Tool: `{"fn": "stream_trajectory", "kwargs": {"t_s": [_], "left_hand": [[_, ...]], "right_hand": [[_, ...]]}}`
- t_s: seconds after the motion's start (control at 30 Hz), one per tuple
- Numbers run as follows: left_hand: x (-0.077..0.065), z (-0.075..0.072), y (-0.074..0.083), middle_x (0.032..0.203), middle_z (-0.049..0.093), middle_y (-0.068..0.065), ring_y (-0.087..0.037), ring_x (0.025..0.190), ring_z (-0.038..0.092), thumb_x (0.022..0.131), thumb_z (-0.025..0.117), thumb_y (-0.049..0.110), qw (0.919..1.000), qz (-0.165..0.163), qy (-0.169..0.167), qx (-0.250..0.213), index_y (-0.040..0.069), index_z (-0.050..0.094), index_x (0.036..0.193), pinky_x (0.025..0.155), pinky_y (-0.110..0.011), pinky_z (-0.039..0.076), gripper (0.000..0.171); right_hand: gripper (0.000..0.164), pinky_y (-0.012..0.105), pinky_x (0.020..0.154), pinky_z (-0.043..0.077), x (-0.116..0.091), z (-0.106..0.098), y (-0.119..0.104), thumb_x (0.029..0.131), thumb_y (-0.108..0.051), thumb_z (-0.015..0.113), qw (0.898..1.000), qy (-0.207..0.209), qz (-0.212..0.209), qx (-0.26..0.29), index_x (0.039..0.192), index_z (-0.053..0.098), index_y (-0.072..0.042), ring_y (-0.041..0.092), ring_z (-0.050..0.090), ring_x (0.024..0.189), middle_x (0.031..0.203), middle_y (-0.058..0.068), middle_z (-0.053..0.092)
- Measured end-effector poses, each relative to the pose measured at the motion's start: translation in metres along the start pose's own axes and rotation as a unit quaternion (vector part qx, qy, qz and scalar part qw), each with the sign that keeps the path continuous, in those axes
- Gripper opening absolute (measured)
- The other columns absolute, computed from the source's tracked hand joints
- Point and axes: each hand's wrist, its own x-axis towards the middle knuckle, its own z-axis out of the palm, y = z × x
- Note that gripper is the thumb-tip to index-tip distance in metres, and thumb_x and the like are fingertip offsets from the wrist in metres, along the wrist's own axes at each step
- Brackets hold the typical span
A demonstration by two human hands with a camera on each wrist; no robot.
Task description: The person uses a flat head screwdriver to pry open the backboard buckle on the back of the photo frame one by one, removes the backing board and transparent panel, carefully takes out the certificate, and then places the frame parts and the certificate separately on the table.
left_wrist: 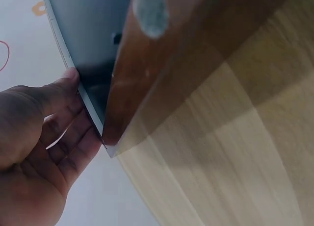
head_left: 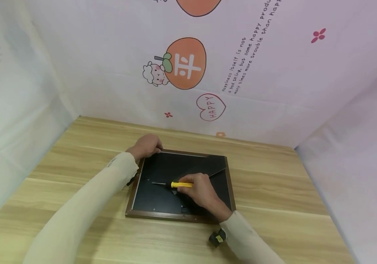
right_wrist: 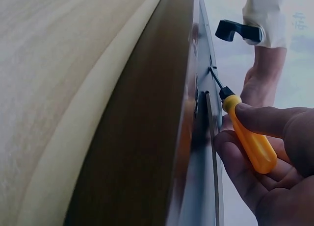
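Observation:
A picture frame [head_left: 162,214] with a brown rim lies back side up, its black backing panel [head_left: 166,165] facing me. My left hand [head_left: 147,145] holds the far left corner. In the left wrist view, the thumb [left_wrist: 71,76] lies on the edge and the fingers curl against the side. Over the panel, my right hand [head_left: 199,187] grips a screwdriver [head_left: 182,184] by its yellow handle. The thin metal shaft points left, its tip close over the panel. In the right wrist view, thumb and fingers wrap the handle [right_wrist: 250,138]. A black flap [head_left: 216,163] with a slanted edge covers the panel's far right.
The frame lies on a wood-grain table [head_left: 274,190]. White printed cloth [head_left: 257,110] hangs behind the table, and plain pale cloth walls [head_left: 363,146] stand at both sides. A small black device [head_left: 217,238] is strapped at the right wrist.

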Motion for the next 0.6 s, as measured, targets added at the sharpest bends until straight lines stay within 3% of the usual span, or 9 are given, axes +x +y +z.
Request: {"fn": "stream_trajectory", "kwargs": {"t_s": [0.23, 0.43, 0.6], "left_hand": [[-0.004, 0.002, -0.010, 0.105, 0.075, -0.010, -0.027, 0.098, 0.070, 0.096, 0.064, 0.012, 0.9994, 0.033, 0.003, -0.006, 0.006, 0.077, 0.105, 0.088, -0.043, 0.057, 0.017], [-0.009, 0.009, -0.025, 0.100, 0.076, -0.011, -0.027, 0.093, 0.070, 0.093, 0.068, 0.011, 0.9958, 0.050, 0.020, -0.074, 0.005, 0.078, 0.101, 0.084, -0.042, 0.058, 0.015], [-0.016, 0.012, -0.033, 0.102, 0.075, -0.011, -0.026, 0.093, 0.070, 0.091, 0.069, 0.013, 0.9920, 0.039, 0.034, -0.115, 0.005, 0.078, 0.102, 0.084, -0.042, 0.058, 0.015]], "right_hand": [[0.017, 0.019, 0.067, 0.055, -0.001, -0.003, 0.005, 0.085, -0.020, 0.077, 1.000, -0.010, -0.002, 0.005, 0.101, 0.077, -0.013, 0.007, 0.063, 0.079, 0.100, 0.002, 0.075], [0.018, 0.020, 0.069, 0.055, -0.004, -0.005, 0.009, 0.085, -0.020, 0.078, 1.000, -0.009, 0.005, 0.008, 0.102, 0.077, -0.014, 0.007, 0.060, 0.079, 0.100, 0.001, 0.075], [0.020, 0.023, 0.072, 0.056, -0.006, -0.006, 0.013, 0.085, -0.021, 0.078, 1.000, -0.001, 0.006, 0.005, 0.103, 0.077, -0.014, 0.008, 0.061, 0.082, 0.102, 0.000, 0.075]]}}
